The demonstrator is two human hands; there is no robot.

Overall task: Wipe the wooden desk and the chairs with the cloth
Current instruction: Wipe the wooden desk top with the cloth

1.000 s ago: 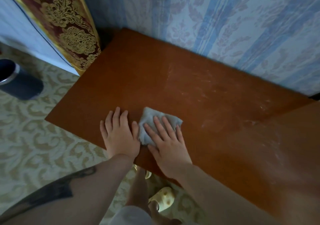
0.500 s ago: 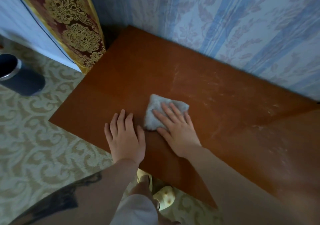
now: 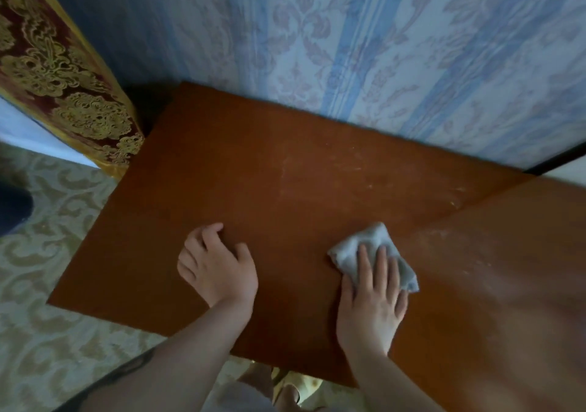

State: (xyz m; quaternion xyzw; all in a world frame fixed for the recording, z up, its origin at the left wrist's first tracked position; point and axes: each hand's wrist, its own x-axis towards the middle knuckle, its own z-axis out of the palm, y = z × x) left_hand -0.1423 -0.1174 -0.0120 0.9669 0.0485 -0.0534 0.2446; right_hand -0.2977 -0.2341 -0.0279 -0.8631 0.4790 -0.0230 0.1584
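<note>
Right hand [image 3: 369,300] pressing flat, fingers straight, on grey cloth [image 3: 374,253] at 3 o'clock of wooden bench [image 3: 253,170], left hand [image 3: 218,267] resting at 9 o'clock, fingers loosely curled, holding nothing

My desk [image 3: 285,164] was reddish-brown with pale streaks. The cloth [image 3: 358,246] was light grey. The wallpaper [image 3: 380,46] showed blue stripes with pink florals; the carpet [image 3: 47,348] was beige damask.

2 hands [image 3: 218,269], 1 cloth [image 3: 377,249], 1 desk [image 3: 253,164], 1 curtain [image 3: 63,94]
</note>
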